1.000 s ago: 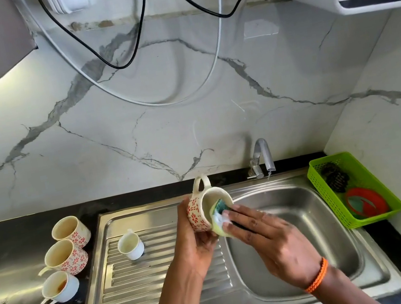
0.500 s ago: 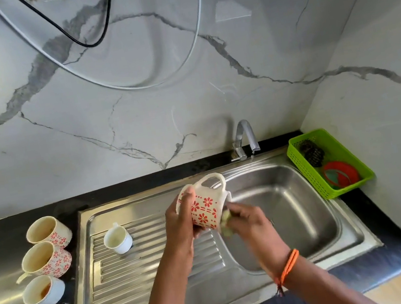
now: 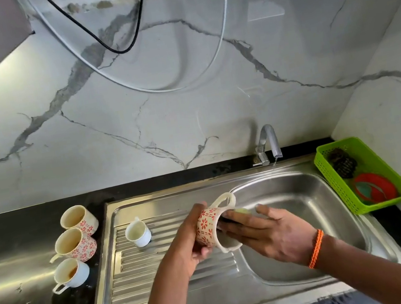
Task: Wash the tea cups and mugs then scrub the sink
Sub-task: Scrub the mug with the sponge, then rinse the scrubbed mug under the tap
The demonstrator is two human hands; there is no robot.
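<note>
Left hand [image 3: 191, 236] grips the floral mug [image 3: 211, 226], fingers curled round its body, mug tipped on its side with the mouth toward the right hand [image 3: 267, 231]. Right-hand fingers reach into the mouth and press a sponge [image 3: 242, 211] against the inside wall; only a pale green edge of the sponge shows above the fingers. The mug is held over the inner edge of the sink [image 3: 310, 202], between drainboard and basin.

Risks, judged: the mug looks wet and possibly soapy, and it is held one-handed by the body, not the handle. A hard push from the scrubbing fingers could twist it out of the grip and drop it onto steel, chipping the rim.

Left of the grip, on the drainboard, a small white cup [image 3: 138, 233]. Farther left, on the dark counter, three cups unwashed: white cup [image 3: 71, 274], floral cup [image 3: 75, 245], floral cup [image 3: 78, 219].

Beyond the grip, the tap [image 3: 268, 142]; whether it runs, hard to tell.

Hidden: mug interior, most of the sponge, right fingertips. Basket contents at far right unclear.
</note>
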